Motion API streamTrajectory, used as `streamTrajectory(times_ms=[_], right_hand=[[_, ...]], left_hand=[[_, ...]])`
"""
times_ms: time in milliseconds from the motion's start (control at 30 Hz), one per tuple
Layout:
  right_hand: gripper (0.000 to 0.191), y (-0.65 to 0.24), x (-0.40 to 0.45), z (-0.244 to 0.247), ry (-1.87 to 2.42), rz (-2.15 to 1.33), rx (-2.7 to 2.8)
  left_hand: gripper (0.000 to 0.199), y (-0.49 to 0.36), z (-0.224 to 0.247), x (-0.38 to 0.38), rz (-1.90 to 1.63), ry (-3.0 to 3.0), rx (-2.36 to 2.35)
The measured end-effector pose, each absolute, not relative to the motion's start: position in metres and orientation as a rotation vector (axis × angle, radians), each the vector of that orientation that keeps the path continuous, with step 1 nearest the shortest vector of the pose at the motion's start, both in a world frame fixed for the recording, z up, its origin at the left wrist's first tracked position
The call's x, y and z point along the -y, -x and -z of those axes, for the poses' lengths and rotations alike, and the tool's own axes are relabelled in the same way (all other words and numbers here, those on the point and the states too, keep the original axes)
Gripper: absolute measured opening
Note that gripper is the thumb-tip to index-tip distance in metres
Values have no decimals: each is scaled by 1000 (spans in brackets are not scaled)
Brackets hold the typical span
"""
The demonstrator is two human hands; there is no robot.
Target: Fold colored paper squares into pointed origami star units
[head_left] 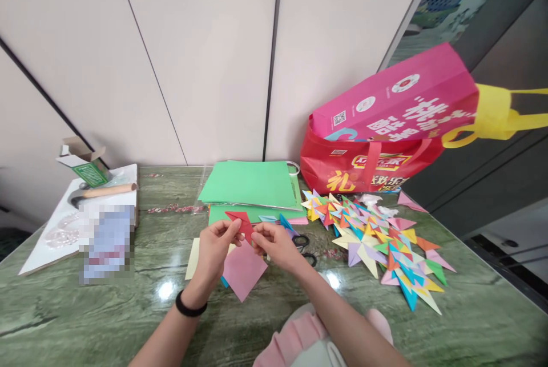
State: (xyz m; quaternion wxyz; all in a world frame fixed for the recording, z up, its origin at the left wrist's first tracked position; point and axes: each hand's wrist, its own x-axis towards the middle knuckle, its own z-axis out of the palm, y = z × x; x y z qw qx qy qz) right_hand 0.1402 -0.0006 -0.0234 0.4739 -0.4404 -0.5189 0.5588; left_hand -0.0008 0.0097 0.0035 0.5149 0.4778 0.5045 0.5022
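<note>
Between my hands is a folded piece of red paper (243,221), raised a little over the table. My left hand (217,247) pinches its left side between thumb and fingers. The lower right edge is gripped by the fingertips of my right hand (274,242). Beneath lies a pink paper square (244,271), turned cornerwise, with a pale yellow sheet (193,257) partly under my left hand. Black-handled scissors (309,259) rest beside my right wrist, their blades hidden. A stack of green paper (250,184) lies just behind my hands.
Many folded paper stars (368,236) spread over the right of the table (141,321). Behind them stand a red bag (334,164) and a pink bag (385,99). At left, a white board (51,236) bears a wooden-handled tool (107,190) and a green box (88,172).
</note>
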Motion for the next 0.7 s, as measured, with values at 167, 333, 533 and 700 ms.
streamTrajectory(times_ms=[167,333,533,700], right_hand=[[29,-147,-8,29,1094,-1149,909],[39,-147,-9,30,1087,-1304,763],[21,-145,-5,36,1200,-1305,1143],[10,-146,-4,44,1277,-1079,1548]], left_hand=[[41,7,1,-12,-979,-1552,-1335],[55,8,5,-7,-329,-2151,-1725],[61,6,8,-6,16,-2268,-1739],[50,7,12,-7,35,-2295,-1749]])
